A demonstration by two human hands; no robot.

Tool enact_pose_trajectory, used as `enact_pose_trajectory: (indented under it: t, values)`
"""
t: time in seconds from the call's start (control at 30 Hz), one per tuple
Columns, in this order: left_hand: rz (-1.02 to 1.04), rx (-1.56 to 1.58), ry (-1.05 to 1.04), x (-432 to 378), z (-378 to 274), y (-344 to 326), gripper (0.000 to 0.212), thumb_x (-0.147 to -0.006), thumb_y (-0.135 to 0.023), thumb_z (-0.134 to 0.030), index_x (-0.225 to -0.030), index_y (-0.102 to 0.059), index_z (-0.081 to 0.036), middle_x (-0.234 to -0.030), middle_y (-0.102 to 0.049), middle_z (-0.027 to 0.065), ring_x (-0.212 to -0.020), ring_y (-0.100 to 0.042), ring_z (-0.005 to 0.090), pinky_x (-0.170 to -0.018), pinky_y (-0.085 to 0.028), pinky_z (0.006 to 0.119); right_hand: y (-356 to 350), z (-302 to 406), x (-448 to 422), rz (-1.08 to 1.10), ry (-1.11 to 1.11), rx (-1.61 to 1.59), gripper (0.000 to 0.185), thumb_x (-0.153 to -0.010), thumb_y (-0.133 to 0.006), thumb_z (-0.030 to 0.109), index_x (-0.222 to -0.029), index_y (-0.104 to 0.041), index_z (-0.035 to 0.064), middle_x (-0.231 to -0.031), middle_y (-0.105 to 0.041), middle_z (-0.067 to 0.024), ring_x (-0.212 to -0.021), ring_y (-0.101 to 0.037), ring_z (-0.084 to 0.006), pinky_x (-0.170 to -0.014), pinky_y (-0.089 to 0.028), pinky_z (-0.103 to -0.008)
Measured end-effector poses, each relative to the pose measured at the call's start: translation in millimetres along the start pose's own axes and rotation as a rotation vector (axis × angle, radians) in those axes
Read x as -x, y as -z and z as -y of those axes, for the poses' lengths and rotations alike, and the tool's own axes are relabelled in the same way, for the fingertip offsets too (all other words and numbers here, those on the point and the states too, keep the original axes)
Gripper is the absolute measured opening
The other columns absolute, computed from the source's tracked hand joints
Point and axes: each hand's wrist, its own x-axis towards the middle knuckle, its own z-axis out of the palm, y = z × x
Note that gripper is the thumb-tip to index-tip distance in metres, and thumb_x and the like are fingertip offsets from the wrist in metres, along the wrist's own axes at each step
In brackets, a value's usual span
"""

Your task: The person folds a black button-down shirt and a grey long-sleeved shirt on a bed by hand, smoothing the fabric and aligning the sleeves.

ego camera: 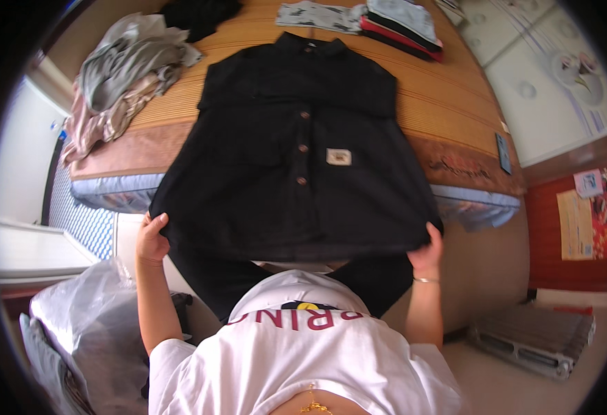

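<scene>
A black button-up shirt lies front up across the bed mat, its collar pointing away from me. Its lower part hangs over the bed's near edge towards my lap. My left hand grips the left corner of the hem, thumb on top. At the opposite corner my right hand pinches the hem, a thin bracelet on the wrist. Between them the fabric is spread wide. Several buttons run down the middle, and a pale patch sits right of them. The sleeves are not plainly visible; the upper part shows a crosswise fold line.
On the bed mat rest a loose heap of clothes, a black garment, a patterned folded cloth and a folded clothes stack. A plastic-wrapped bundle stands at my left; a grey slatted object lies on the floor rightward.
</scene>
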Motion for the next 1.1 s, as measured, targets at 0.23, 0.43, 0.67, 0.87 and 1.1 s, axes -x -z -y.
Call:
enact_pose_trajectory:
  t: [0.23,0.43,0.67,0.87,1.1]
  values:
    - [0.102,0.166,-0.199,39.6,-18.5,-9.2,0.055,-0.083,-0.06,-0.022,-0.128,-0.046,0.006,-0.123,-0.056,0.0191,-0.11,-0.058,0.029,-0.097,-0.046,0.04,-18.9,27.7,33.9,0.485,0.146,-0.092,0.063,-0.087,-0.05,0.035,-0.137,-0.037,-0.0002,-0.14,-0.041,-0.018,-0.128,-0.039,-0.034,-0.109,-0.027,-0.0498]
    - [0.67,0.468,-0.282,-58.1,-69.5,-66.1,0.04,-0.097,-0.041,-0.028,-0.123,-0.05,0.001,-0.128,-0.052,0.0193,-0.123,-0.046,0.0322,-0.11,-0.027,0.051,-104.2,64.0,-51.7,0.921,0.168,-0.333,0.037,-0.091,-0.049,0.037,-0.116,-0.061,0.0122,-0.134,-0.049,-0.0141,-0.131,-0.036,-0.0308,-0.111,-0.02,-0.0528]
    - [0.069,0.428,-0.072,-226.1,-92.2,-126.2,0.033,-0.096,-0.046,-0.021,-0.117,-0.05,0.003,-0.126,-0.054,0.0194,-0.125,-0.045,0.033,-0.107,-0.032,0.053,-169.4,77.3,-207.8,0.644,0.047,-0.331,0.038,-0.092,-0.05,0.027,-0.119,-0.053,0.0002,-0.133,-0.049,-0.0188,-0.132,-0.036,-0.0323,-0.113,-0.022,-0.0518]
    - [-0.126,0.282,0.063,-331.0,-43.6,-100.5,0.03,-0.097,-0.043,-0.02,-0.121,-0.042,-0.001,-0.123,-0.054,0.0185,-0.116,-0.054,0.0329,-0.102,-0.038,0.052,-171.9,30.4,-308.3,0.055,0.03,-0.007,0.041,-0.098,-0.037,0.036,-0.119,-0.05,0.0025,-0.126,-0.054,-0.0152,-0.12,-0.05,-0.0299,-0.104,-0.037,-0.0487]
    - [-0.23,0.163,0.079,-345.8,-15.2,-91.3,0.036,-0.097,-0.042,-0.025,-0.128,-0.041,-0.005,-0.125,-0.053,0.0164,-0.121,-0.049,0.03,-0.101,-0.04,0.047,-162.4,13.1,-315.9,0.149,0.024,0.119,0.052,-0.098,-0.036,0.039,-0.133,-0.038,0.0004,-0.136,-0.044,-0.0183,-0.128,-0.041,-0.0288,-0.107,-0.032,-0.0461]
